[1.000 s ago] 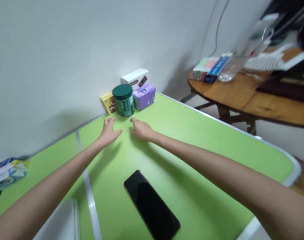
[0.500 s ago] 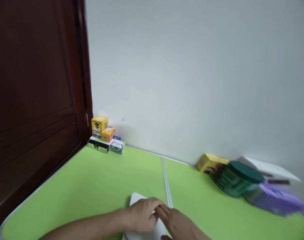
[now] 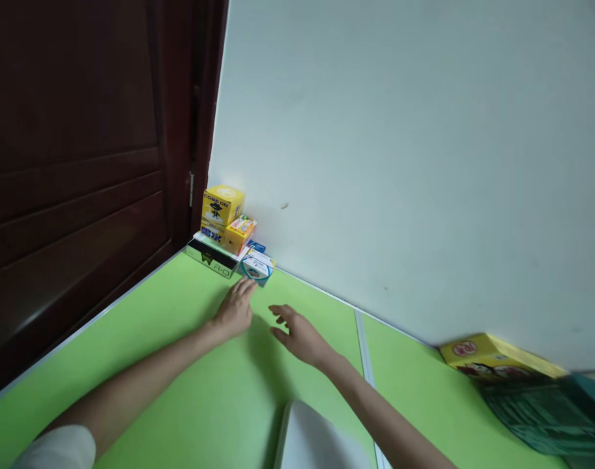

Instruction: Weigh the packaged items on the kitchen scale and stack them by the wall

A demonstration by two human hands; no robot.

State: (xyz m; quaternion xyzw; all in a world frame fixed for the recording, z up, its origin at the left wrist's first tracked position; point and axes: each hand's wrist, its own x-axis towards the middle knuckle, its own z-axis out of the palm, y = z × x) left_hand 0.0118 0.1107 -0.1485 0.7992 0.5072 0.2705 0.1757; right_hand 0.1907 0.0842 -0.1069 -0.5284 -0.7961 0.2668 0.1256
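Observation:
My left hand [image 3: 236,307] reaches toward the stacked boxes, fingers stretched out, its tips close to a white and blue box [image 3: 257,267]; I cannot tell if they touch. To its right, my right hand [image 3: 300,335] hovers over the green table with fingers apart and nothing in them. A long black and green box [image 3: 210,259] lies left of the white and blue one. On it stand yellow boxes, the upper yellow box [image 3: 223,205] above another, beside an orange box [image 3: 240,234]. Below my hands lies a flat white object [image 3: 309,440], cut off by the frame.
The green table [image 3: 180,365] meets a pale wall [image 3: 399,163] behind and a dark wooden door [image 3: 72,195] on the left. Against the wall at right sit a yellow box [image 3: 497,358] and a blurred green container [image 3: 546,410].
Both hands have left the white object and moved forward toward the stacked boxes, parting from each other. The view has turned left and come nearer the boxes.

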